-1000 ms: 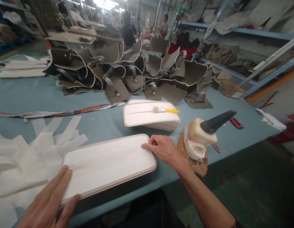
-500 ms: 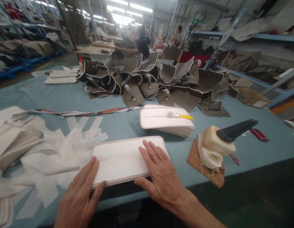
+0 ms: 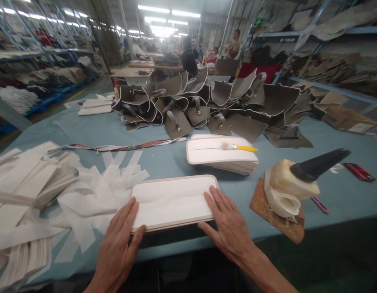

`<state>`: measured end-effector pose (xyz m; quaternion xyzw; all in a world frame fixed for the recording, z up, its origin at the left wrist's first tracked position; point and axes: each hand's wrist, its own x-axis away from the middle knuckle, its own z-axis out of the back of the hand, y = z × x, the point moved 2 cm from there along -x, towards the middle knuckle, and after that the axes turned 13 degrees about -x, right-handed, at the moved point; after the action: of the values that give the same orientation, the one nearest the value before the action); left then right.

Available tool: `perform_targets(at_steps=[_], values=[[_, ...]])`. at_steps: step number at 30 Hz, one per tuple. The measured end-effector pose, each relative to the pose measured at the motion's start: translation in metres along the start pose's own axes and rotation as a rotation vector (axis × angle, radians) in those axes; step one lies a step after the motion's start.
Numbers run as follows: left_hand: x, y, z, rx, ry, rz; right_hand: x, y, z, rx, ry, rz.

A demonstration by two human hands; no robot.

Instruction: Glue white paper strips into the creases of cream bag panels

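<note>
A white rectangular panel (image 3: 173,201) with rounded corners and a beige border lies at the table's front edge, with at least one more layer under it. Against its left end rests my left hand (image 3: 123,232), fingers stretched out and thumb by the front corner. My right hand (image 3: 226,219) is open at the other end, fingertips on the panel's right edge and thumb near the front edge. Behind it is a stack of similar panels (image 3: 206,152), a yellow-handled brush (image 3: 241,147) lying on top. White strips (image 3: 93,199) are spread to the left of my left hand.
On the right, a glue-smeared container (image 3: 286,191) with a black handle (image 3: 319,165) stands on a brown board (image 3: 257,201). A red object (image 3: 359,171) lies beyond. Grey-brown bag pieces (image 3: 179,122) are heaped at the back. Pale cut pieces (image 3: 32,179) pile up at left.
The view has shifted, so the table's things appear farther right. My right hand has slid from the panel's top toward its right edge. My left hand stays at the left end.
</note>
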<state>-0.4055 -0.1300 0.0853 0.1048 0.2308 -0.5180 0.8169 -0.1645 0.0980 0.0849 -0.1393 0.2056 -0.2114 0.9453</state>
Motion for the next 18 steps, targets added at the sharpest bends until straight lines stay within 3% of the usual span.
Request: perform_targets(at_steps=[3, 6, 10, 12, 14, 18], values=[[-0.006, 0.001, 0.011, -0.016, 0.016, 0.047, -0.001, -0.002, -0.001, 0.002, 0.011, -0.007], [-0.022, 0.024, 0.027, -0.079, 0.041, 0.061, -0.002, -0.003, -0.001, 0.011, 0.012, 0.002], [-0.047, 0.082, 0.031, -0.105, -0.002, -0.199, 0.000, -0.001, -0.003, 0.015, 0.044, 0.018], [-0.053, 0.100, 0.025, -0.127, -0.027, -0.278, 0.001, 0.000, -0.004, 0.013, 0.063, 0.023], [-0.054, 0.101, 0.018, -0.168, -0.042, -0.284, 0.001, 0.000, -0.006, 0.003, 0.072, 0.020], [-0.043, 0.070, 0.015, -0.226, -0.036, -0.237, 0.001, -0.001, -0.005, -0.024, 0.079, 0.016]])
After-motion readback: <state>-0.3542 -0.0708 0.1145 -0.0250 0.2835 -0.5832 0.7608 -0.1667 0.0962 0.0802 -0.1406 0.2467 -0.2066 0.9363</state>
